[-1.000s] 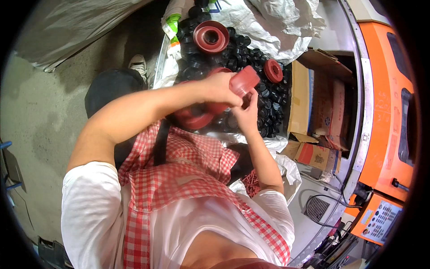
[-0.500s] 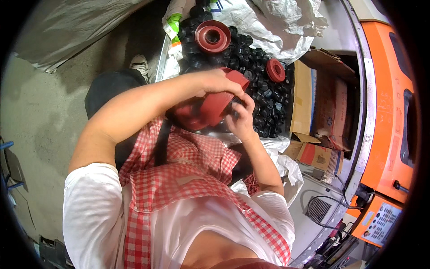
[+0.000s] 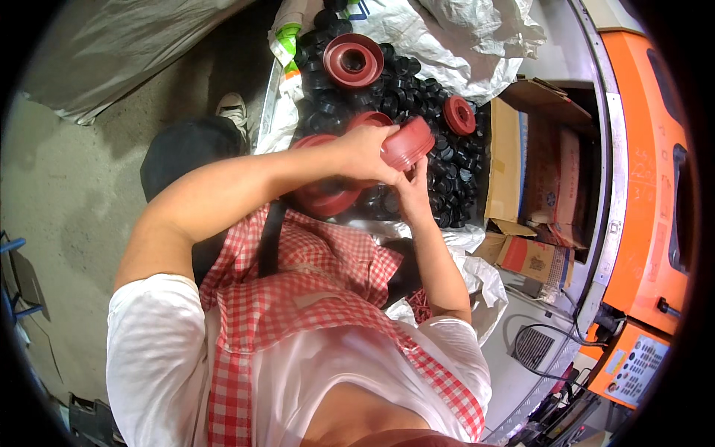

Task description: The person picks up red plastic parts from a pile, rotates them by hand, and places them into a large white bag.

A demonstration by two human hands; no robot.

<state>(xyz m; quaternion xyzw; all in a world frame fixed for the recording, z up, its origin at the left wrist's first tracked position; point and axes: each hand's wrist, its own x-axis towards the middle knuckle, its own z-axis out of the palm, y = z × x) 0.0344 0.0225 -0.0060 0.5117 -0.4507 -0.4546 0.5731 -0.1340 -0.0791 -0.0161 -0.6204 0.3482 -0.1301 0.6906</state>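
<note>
A dark red round plastic part (image 3: 409, 144), with a ribbed rim, is held tilted between my two hands above a heap of black caps (image 3: 428, 97). My left hand (image 3: 367, 154) is closed on its left side, with the fingers partly behind it. From below, my right hand (image 3: 414, 188) grips its lower edge with fingers and thumb. Under and beside my left wrist lie more red round parts (image 3: 328, 200), partly covered by the forearm. A red ring-shaped part (image 3: 354, 61) with a dark centre hole rests on the caps farther off, and a smaller red part (image 3: 459, 116) lies to the right.
White woven sacking (image 3: 469, 45) lines the heap at the back. Right of it stands an open cardboard box (image 3: 505, 164), beside an orange machine (image 3: 644, 186) with a control panel (image 3: 635, 369). A metal edge (image 3: 268, 108) runs along the heap's left side.
The held red part has come up and to the right, clear of the other red parts. My right hand has risen slightly and now grips its lower edge; my left hand has turned with it.
</note>
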